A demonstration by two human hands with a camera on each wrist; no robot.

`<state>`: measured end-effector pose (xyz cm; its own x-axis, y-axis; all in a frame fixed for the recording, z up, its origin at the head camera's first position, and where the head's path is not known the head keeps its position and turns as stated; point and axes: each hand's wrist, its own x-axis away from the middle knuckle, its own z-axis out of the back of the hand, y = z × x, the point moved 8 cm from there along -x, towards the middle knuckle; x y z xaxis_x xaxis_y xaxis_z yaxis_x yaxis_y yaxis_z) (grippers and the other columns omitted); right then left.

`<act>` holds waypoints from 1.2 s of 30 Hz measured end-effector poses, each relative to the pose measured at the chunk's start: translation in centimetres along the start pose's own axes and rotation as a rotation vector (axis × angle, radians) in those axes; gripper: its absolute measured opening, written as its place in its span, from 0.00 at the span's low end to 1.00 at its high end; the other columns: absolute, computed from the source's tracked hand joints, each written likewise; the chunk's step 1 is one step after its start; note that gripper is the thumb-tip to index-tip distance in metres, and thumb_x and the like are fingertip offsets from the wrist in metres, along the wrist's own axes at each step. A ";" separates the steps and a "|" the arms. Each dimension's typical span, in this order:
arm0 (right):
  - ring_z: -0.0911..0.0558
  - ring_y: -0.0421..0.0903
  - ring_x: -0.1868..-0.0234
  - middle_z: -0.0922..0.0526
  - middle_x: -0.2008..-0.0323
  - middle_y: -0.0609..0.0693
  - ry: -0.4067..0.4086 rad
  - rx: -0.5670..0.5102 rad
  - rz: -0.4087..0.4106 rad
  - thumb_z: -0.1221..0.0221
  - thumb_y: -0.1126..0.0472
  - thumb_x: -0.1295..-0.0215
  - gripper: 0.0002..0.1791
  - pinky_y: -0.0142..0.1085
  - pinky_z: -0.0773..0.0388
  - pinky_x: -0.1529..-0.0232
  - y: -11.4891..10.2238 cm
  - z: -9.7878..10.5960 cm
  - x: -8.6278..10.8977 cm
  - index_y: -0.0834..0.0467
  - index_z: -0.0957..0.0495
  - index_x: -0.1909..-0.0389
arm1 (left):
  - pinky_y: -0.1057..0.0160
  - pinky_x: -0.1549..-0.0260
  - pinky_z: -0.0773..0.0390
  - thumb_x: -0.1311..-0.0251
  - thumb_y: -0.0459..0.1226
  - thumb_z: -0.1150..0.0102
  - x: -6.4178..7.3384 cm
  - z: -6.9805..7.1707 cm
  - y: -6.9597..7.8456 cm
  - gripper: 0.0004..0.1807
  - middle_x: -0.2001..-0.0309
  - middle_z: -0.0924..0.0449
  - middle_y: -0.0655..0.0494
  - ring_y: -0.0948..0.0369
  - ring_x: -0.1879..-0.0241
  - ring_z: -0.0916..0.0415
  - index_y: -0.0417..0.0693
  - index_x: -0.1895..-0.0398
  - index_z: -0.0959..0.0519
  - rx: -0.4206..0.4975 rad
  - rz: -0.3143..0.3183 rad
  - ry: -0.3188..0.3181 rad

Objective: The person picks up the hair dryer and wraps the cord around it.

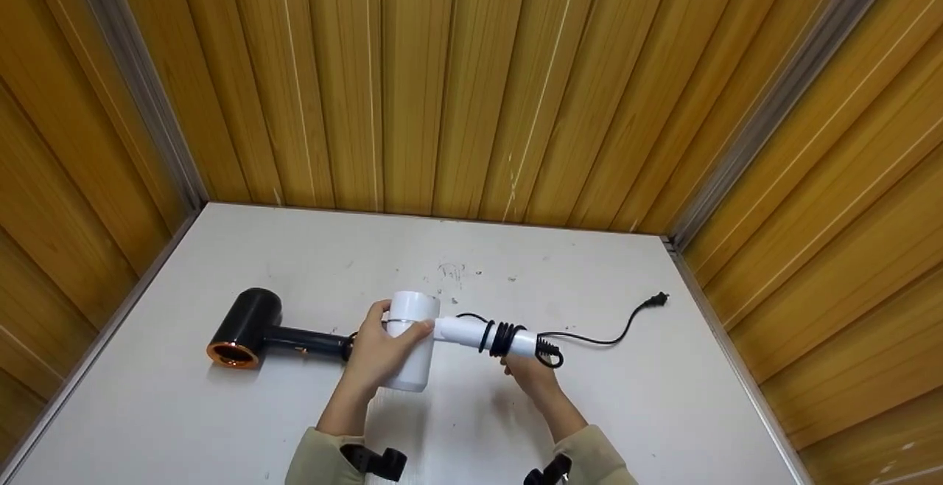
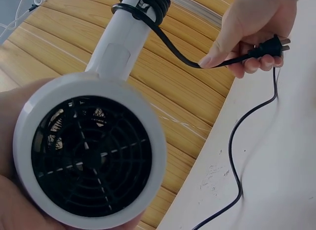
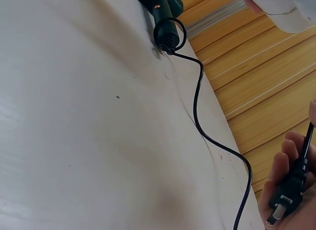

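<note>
A white hair dryer [image 1: 414, 368] is held above the table by my left hand [image 1: 381, 349], which grips its barrel. Its round black grille [image 2: 91, 156] faces the left wrist view. The handle points right, with its black cord [image 1: 505, 339] wound round it in several loops. Below the handle's end, my right hand [image 1: 532, 376] holds the cord's end, its two-pin plug [image 2: 266, 47] lying across the curled fingers. The thumb presses on the cord. In the head view this plug is hidden. To the left, a black hair dryer [image 1: 247, 323] lies on the table.
The black dryer's thin cord [image 3: 202, 129] runs across the white table [image 1: 589, 404] behind the white dryer. A second plug [image 1: 656, 299] lies at the table's right. Wood-patterned walls [image 1: 412, 87] enclose the back and both sides.
</note>
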<state>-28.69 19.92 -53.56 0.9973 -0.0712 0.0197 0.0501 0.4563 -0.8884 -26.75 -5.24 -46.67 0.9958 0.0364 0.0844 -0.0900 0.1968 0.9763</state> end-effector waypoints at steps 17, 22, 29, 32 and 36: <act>0.27 0.38 0.77 0.25 0.82 0.43 0.007 -0.171 0.008 0.37 0.56 0.41 0.16 0.29 0.29 0.75 -4.7 2.8 1.5 0.64 0.25 0.80 | 0.59 0.71 0.21 0.52 0.50 0.31 0.1 0.2 -0.5 0.42 0.53 0.25 0.40 0.51 0.63 0.22 0.41 0.37 0.37 -0.043 -0.020 -0.049; 0.28 0.38 0.77 0.24 0.81 0.44 0.022 -0.145 0.019 0.34 0.57 0.44 0.16 0.29 0.30 0.74 -3.7 3.3 0.6 0.64 0.25 0.80 | 0.59 0.72 0.21 0.53 0.51 0.31 0.1 0.2 -0.9 0.43 0.53 0.24 0.39 0.52 0.64 0.21 0.42 0.36 0.37 -0.061 -0.017 -0.056; 0.29 0.38 0.73 0.26 0.80 0.43 0.084 -0.076 0.041 0.31 0.55 0.47 0.15 0.29 0.30 0.70 -2.2 4.4 -0.7 0.62 0.23 0.79 | 0.58 0.72 0.22 0.53 0.50 0.31 0.0 0.3 -1.0 0.41 0.54 0.22 0.40 0.52 0.65 0.21 0.43 0.37 0.36 -0.082 -0.027 -0.062; 0.29 0.40 0.73 0.25 0.79 0.44 0.073 -0.090 0.066 0.31 0.54 0.48 0.15 0.29 0.30 0.70 -2.5 4.6 -0.7 0.62 0.22 0.78 | 0.58 0.72 0.22 0.54 0.50 0.30 -0.1 0.3 -1.0 0.40 0.55 0.22 0.41 0.53 0.66 0.21 0.44 0.38 0.35 -0.092 -0.033 -0.063; 0.27 0.40 0.72 0.24 0.78 0.45 0.061 -0.109 0.097 0.31 0.57 0.48 0.13 0.30 0.28 0.70 -3.0 4.8 -0.7 0.62 0.21 0.77 | 0.58 0.72 0.22 0.55 0.50 0.30 0.0 0.3 -0.9 0.41 0.56 0.21 0.42 0.53 0.66 0.21 0.44 0.38 0.34 -0.115 -0.039 -0.061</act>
<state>-29.27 22.89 -48.68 0.9918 -0.0866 -0.0940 -0.0562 0.3647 -0.9294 -26.67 -5.68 -47.50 0.9975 -0.0327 0.0624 -0.0493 0.3081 0.9501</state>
